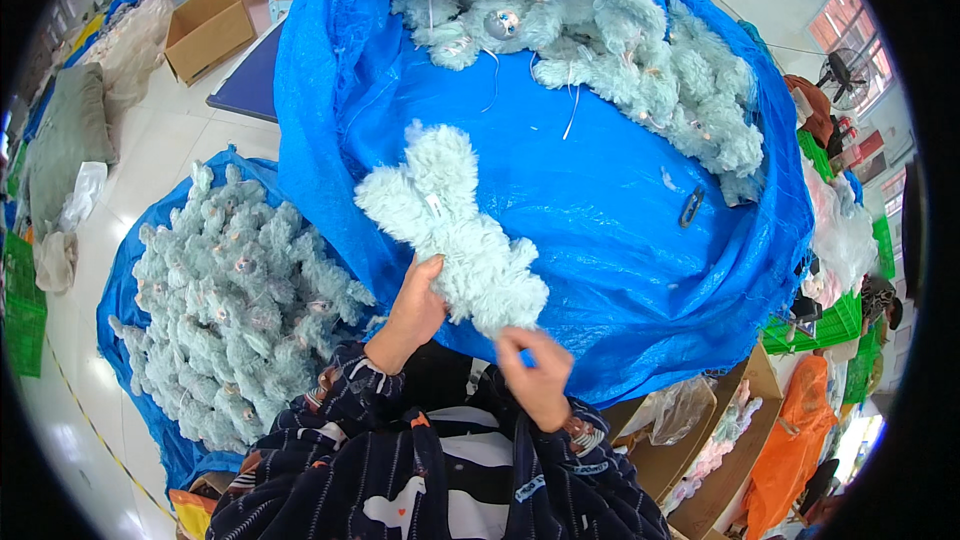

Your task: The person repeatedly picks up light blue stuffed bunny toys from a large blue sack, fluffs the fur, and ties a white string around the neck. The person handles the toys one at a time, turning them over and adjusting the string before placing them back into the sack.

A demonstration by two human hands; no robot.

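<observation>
A pale blue-green plush toy [455, 230], shaggy and with a small white tag, is held over the near left part of a blue plastic sheet [600, 270]. My left hand [415, 308] grips its lower left side, thumb on the fur. At the toy's near end, the fingers of my right hand [535, 372] are closed in a pinch. What lies between those fingertips is too small to make out. Farther right on the sheet rests a small dark oblong tool [691, 206], of a kind I cannot tell.
More plush toys [600, 45] with loose threads lie heaped along the sheet's far side. A big pile of them [235, 300] sits on blue sheeting at floor level, left. Cardboard boxes [730, 445] stand at lower right; an open carton [208, 35] is at far left.
</observation>
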